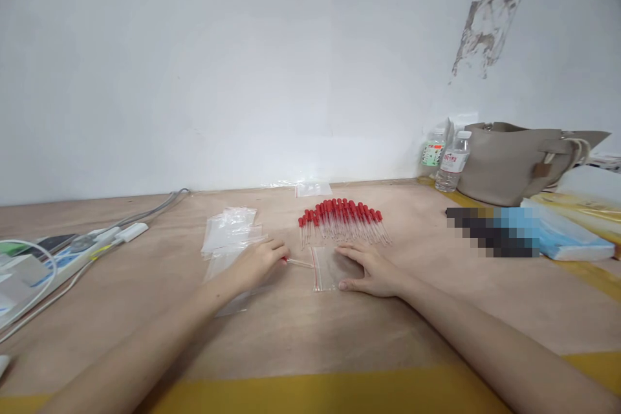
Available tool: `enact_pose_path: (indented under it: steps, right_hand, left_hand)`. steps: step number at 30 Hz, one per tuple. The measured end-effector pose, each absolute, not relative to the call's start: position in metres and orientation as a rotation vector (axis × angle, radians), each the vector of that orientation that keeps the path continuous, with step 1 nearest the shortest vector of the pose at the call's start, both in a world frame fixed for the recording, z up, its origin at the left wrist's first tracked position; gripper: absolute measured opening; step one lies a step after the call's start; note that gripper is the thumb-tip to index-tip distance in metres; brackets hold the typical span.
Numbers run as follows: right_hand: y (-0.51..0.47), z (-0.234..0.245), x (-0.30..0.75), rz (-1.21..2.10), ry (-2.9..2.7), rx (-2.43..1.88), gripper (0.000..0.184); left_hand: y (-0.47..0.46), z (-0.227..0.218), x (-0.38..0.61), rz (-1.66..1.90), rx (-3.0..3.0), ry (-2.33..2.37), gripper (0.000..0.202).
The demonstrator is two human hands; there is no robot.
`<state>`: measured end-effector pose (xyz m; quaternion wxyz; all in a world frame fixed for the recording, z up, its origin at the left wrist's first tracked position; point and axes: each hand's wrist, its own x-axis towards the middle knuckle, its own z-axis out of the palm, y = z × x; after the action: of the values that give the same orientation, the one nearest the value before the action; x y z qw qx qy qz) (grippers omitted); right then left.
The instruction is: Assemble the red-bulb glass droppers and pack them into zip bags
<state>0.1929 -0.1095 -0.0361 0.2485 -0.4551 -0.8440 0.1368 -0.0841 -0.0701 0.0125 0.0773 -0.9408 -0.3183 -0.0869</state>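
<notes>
My left hand (pixel 259 260) pinches a glass dropper (pixel 298 262) by its red bulb, the glass tip pointing right toward the mouth of a small clear zip bag (pixel 324 270). My right hand (pixel 369 268) lies on that bag's right side with fingers spread, holding it flat on the wooden table (pixel 301 330). Just behind the hands lies a row of several red-bulbed droppers (pixel 343 218). A pile of empty clear zip bags (pixel 229 229) sits behind and left of my left hand.
A white power strip with cables (pixel 72 257) lies at the far left. Two water bottles (pixel 451 160), a beige handbag (pixel 521 160) and a blue tissue pack (pixel 565 236) stand at the right. Another clear bag (pixel 313 189) lies by the wall.
</notes>
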Motion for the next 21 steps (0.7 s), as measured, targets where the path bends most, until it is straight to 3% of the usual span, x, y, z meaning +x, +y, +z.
enact_pose_path:
  steps: [5,13,21]
  right_hand:
    - [-0.11,-0.035,0.19,0.384,-2.305,-1.222,0.074]
    - [-0.109,-0.04,0.188,0.399,-2.27,-1.168,0.073]
    - [-0.102,-0.03,0.211,0.603,-2.238,-1.115,0.079]
  left_hand:
    - [-0.08,0.001,-0.057,-0.568,-3.056,-1.003,0.013]
    - [-0.085,-0.033,-0.037,-1.391,-3.337,-1.635,0.013]
    - [-0.086,-0.031,-0.039,-1.173,-3.183,-1.591,0.013]
